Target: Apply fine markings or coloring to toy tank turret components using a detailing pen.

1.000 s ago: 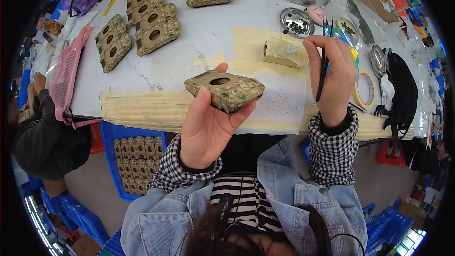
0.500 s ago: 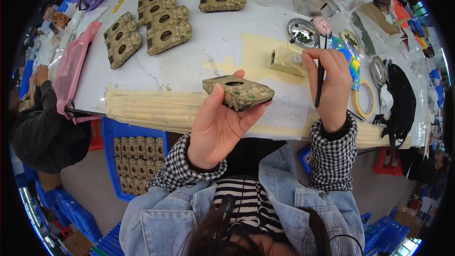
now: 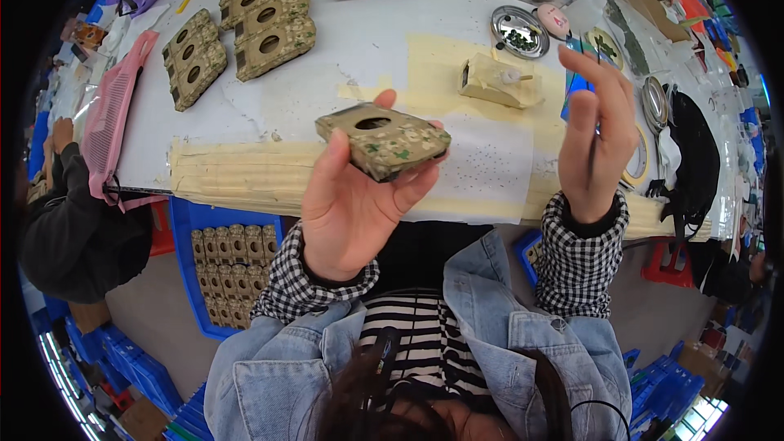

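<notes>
Clearly gripped, a camouflage shell point(image 3: 402, 137) sits raised in the left hand point(image 3: 347, 216), above the near part of the white table point(image 3: 339, 49). The thumb presses its near left edge, while fingers brace it from behind and below. The piece is low and angular, tilted slightly, with a dark oval hole through its upper face. Mottled tan and brown cover it, broken by pale flecks and by small bright green patches toward the near side; a darker strip marks its left end, and its underside edge looks nearly black.

The right hand point(image 3: 604, 126) is raised well apart from the shell, thumb and forefinger parted. A slim dark tool point(image 3: 592, 157) runs along it, partly hidden; how firmly it is held cannot be told. Near this hand stands a tape-wrapped block point(image 3: 490, 84).
</notes>
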`<state>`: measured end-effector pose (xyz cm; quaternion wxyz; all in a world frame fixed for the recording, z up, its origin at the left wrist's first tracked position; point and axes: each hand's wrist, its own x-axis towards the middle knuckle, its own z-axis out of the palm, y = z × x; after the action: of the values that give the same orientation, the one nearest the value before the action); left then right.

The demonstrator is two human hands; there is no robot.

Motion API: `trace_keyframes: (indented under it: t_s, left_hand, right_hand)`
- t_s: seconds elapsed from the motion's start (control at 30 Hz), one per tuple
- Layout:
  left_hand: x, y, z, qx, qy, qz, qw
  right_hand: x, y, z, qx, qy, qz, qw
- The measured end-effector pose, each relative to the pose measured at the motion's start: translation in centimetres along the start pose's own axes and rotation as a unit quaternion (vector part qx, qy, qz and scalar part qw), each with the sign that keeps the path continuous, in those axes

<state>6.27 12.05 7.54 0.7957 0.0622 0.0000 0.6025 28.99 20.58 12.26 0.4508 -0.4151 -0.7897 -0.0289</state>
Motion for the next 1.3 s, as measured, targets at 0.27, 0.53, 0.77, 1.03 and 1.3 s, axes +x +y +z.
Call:
trace_keyframes:
  t_s: [0.27, 0.53, 0.77, 1.03, 1.3]
  left_hand:
    - [-1.0, 2.2, -1.3, -0.018, -0.042, 0.063, 0.997]
    - [-0.6, 2.7, -2.6, 0.050, -0.012, 0.066, 0.996]
    - [-0.5, 2.3, -2.7, 0.036, -0.020, 0.081, 0.996]
    - [-0.4, 2.2, -2.9, 0.052, -0.016, 0.080, 0.995]
    - [-0.4, 2.2, -2.9, 0.052, -0.013, 0.078, 0.996]
  right_hand:
    - [-4.6, -2.5, -2.8, 0.285, -0.116, 0.187, 0.933]
    - [-4.4, -1.8, -0.8, 0.284, -0.232, 0.131, 0.921]
    - [-4.7, -1.9, 0.4, 0.314, -0.216, 0.181, 0.907]
    - [-4.8, -1.9, 1.0, 0.285, -0.230, 0.201, 0.908]
    - [-4.8, -1.9, 1.1, 0.281, -0.238, 0.207, 0.906]
